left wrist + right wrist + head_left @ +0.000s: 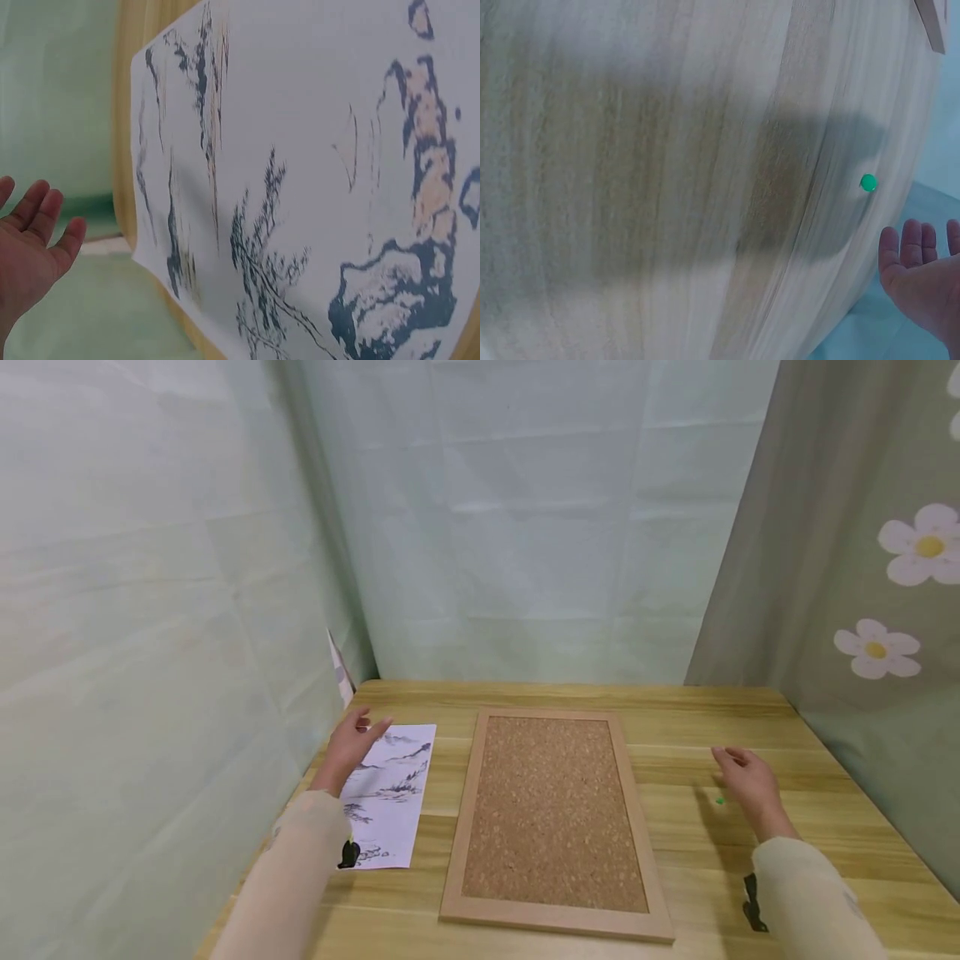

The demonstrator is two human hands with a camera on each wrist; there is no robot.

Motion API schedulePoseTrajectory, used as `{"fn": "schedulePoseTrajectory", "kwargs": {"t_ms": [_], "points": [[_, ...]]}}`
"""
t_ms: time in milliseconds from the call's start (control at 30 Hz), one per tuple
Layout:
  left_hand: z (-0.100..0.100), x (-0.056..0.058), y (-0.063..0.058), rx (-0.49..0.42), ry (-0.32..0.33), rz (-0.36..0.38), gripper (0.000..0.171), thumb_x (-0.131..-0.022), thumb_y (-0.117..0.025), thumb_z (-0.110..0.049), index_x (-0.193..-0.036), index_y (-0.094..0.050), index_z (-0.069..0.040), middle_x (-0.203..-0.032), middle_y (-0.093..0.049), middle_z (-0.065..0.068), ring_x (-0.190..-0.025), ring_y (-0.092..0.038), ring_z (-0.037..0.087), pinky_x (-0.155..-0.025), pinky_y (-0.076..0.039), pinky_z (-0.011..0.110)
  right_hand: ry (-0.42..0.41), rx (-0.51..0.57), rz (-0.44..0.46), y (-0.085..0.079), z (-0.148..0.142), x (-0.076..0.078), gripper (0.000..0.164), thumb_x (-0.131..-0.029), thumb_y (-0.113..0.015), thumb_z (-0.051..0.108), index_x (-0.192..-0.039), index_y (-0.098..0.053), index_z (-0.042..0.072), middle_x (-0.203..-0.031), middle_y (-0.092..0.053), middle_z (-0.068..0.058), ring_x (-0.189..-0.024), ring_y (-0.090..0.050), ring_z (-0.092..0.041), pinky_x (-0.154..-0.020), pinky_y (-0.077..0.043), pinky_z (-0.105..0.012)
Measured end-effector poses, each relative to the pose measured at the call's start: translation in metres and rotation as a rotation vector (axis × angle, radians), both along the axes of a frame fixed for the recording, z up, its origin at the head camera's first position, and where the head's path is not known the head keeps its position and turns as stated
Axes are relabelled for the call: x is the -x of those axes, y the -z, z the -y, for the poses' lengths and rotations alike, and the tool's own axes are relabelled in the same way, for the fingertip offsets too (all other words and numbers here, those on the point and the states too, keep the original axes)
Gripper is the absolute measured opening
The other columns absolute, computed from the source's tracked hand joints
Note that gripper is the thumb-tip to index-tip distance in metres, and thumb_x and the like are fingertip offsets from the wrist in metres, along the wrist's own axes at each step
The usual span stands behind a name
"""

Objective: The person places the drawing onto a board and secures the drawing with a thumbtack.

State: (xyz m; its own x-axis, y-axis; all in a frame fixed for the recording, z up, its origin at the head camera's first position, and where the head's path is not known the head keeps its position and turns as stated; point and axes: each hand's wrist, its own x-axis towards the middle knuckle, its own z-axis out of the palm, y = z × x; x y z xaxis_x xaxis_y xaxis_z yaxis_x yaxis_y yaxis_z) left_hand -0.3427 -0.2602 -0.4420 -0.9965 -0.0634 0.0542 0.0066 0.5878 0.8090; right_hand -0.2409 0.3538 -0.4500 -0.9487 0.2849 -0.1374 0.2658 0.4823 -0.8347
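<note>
On the left of the table lies a sheet of paper (396, 802) printed with an ink landscape of mountains, trees and rocks. Over its upper left part hovers my left hand (354, 745), fingers loosely bent and holding nothing; the left wrist view shows the same hand (34, 247) beside the paper (300, 90). A wood-framed cork board (553, 814) lies flat in the middle. To its right, my right hand (748, 781) is raised above the table with relaxed fingers and nothing in them. Close by on the tabletop is a small green push pin (868, 182).
The light wooden table (675, 718) has pale green curtains (525, 527) behind it and on the left. A grey-green curtain with white flowers (876, 649) hangs along the right side. Each wrist carries a dark strap piece (349, 853) near the sleeve.
</note>
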Motion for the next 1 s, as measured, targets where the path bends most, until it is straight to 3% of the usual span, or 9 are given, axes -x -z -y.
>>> {"fn": "schedulePoseTrajectory", "kwargs": {"t_ms": [300, 567, 1000], "points": [[0.028, -0.009, 0.007, -0.028, -0.079, 0.030, 0.083, -0.098, -0.058, -0.048, -0.153, -0.025, 0.004, -0.145, -0.039, 0.031, -0.134, -0.038, 0.042, -0.107, -0.036, 0.053, 0.036, 0.022, 0.003, 0.003, -0.006, -0.006, 0.079, -0.104, -0.033, 0.051, -0.152, -0.021, -0.011, -0.153, -0.022, -0.037, -0.139, -0.026, -0.052, -0.110, -0.027, -0.061], [0.049, -0.019, 0.012, -0.036, -0.153, 0.065, 0.083, -0.099, -0.055, -0.047, -0.153, -0.023, 0.007, -0.145, -0.038, 0.033, -0.133, -0.038, 0.044, -0.109, -0.033, 0.054, 0.057, 0.072, 0.022, 0.006, -0.009, -0.010, 0.085, -0.102, -0.032, 0.057, -0.152, -0.020, -0.010, -0.153, -0.023, -0.036, -0.139, -0.027, -0.051, -0.110, -0.028, -0.059], [0.072, -0.031, 0.035, -0.049, -0.230, 0.155, 0.085, -0.098, -0.055, -0.048, -0.152, -0.023, 0.009, -0.148, -0.033, 0.035, -0.136, -0.033, 0.047, -0.112, -0.027, 0.055, 0.058, 0.134, 0.053, 0.018, -0.016, -0.010, 0.083, -0.101, -0.040, 0.054, -0.152, -0.023, -0.009, -0.153, -0.025, -0.034, -0.139, -0.027, -0.049, -0.110, -0.029, -0.059]]}}
